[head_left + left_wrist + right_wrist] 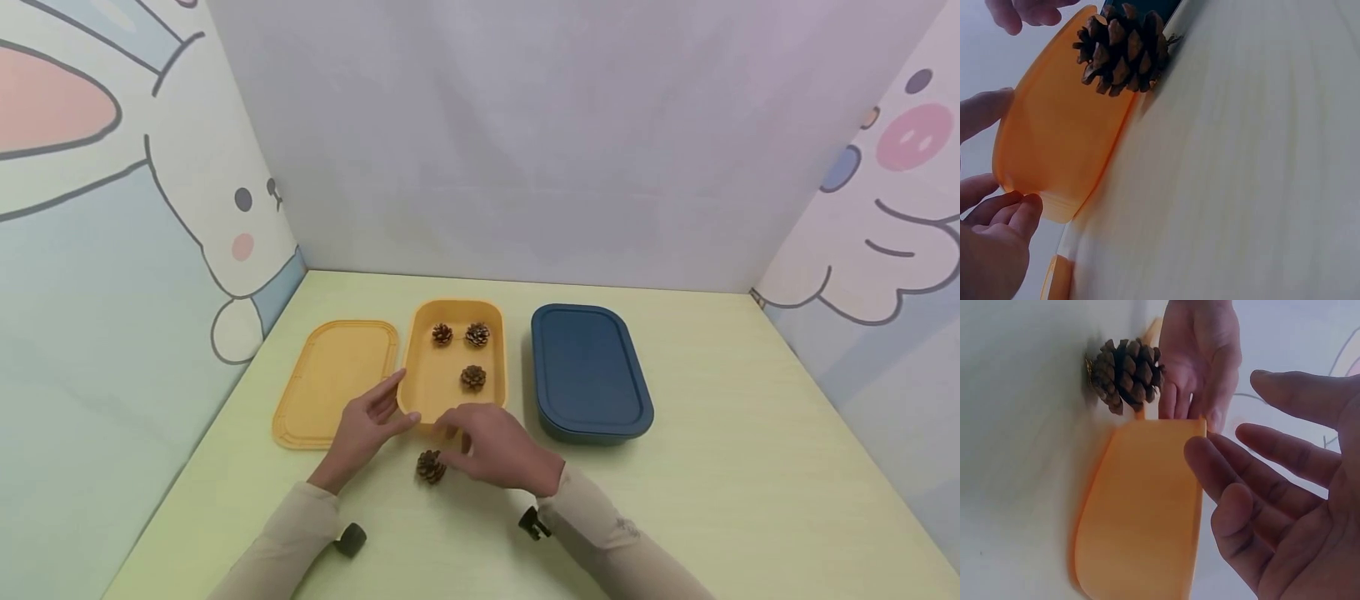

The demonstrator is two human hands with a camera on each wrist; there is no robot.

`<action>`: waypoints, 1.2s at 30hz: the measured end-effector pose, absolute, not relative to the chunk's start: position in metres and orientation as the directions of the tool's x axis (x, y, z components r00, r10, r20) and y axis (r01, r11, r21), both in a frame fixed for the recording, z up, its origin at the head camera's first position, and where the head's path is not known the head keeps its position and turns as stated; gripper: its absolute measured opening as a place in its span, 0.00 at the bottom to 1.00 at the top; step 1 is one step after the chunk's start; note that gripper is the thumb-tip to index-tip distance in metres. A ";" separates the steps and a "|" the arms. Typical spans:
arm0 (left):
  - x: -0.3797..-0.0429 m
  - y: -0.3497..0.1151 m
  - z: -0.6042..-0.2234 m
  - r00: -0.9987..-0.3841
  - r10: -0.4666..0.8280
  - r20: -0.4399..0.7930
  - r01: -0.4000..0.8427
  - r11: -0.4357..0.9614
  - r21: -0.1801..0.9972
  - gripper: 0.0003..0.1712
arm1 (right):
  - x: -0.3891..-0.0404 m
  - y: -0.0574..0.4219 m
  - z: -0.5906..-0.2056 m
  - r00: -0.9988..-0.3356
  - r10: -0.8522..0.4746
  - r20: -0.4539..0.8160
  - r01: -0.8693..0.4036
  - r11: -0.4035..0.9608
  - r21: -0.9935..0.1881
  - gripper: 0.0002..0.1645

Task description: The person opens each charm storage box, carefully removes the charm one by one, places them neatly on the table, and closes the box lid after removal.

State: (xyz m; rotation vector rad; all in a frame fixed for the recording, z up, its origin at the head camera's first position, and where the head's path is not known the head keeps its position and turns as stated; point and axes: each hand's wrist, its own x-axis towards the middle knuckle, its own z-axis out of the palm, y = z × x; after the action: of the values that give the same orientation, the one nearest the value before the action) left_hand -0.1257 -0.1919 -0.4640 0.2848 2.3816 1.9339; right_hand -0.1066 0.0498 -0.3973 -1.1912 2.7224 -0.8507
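A yellow plastic container (429,385) holds three pine cones: two at its far end, one pine cone (473,377) nearer its right side. My left hand (363,429) grips the container's near left corner, with the thumb at the front rim and the fingers against the left side. Over the right part of the front rim hovers my right hand (498,446), its fingers loosely bent and nothing between them. Another pine cone (431,467) lies on the table in front of the container, close to the right thumb. Both wrist views show this pine cone (1124,53) beside the container's outer wall (1147,500).
The flat yellow lid (337,383) lies left of the container. To the right stands a dark blue box (588,367) with its lid on. Pale walls with cartoon animals bound the light table (735,467) at the back and sides.
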 end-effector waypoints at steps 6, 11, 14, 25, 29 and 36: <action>-0.125 -0.192 -0.464 -0.982 0.177 0.067 0.100 0.189 0.977 0.46 | -0.120 0.053 -0.392 -0.690 -0.696 0.199 -0.677 0.523 -0.519 0.15; -0.125 -0.192 -0.465 -0.983 0.178 0.054 0.089 0.197 0.976 0.46 | -0.135 0.056 -0.385 -0.696 -0.699 0.165 -0.649 0.516 -0.559 0.15; -0.126 -0.193 -0.465 -0.982 0.178 0.054 0.091 0.205 0.974 0.46 | -0.143 0.057 -0.381 -0.717 -0.683 0.140 -0.615 0.525 -0.588 0.15; -0.125 -0.192 -0.462 -0.984 0.172 0.048 0.082 0.200 0.976 0.46 | -0.172 0.058 -0.380 -0.757 -0.642 0.121 -0.582 0.579 -0.571 0.13; -0.125 -0.192 -0.463 -0.984 0.169 0.050 0.084 0.203 0.976 0.46 | -0.182 0.057 -0.380 -0.760 -0.641 0.109 -0.585 0.601 -0.545 0.15; -0.125 -0.191 -0.465 -0.984 0.174 0.045 0.078 0.189 0.979 0.46 | -0.195 0.053 -0.380 -0.794 -0.605 0.052 -0.552 0.684 -0.477 0.18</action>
State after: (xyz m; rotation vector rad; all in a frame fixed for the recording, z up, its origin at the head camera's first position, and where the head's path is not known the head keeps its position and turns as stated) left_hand -0.1247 -0.1913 -0.4651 0.2513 2.3620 1.9375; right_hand -0.1950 0.0530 -0.3799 -0.9592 2.7803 -0.7332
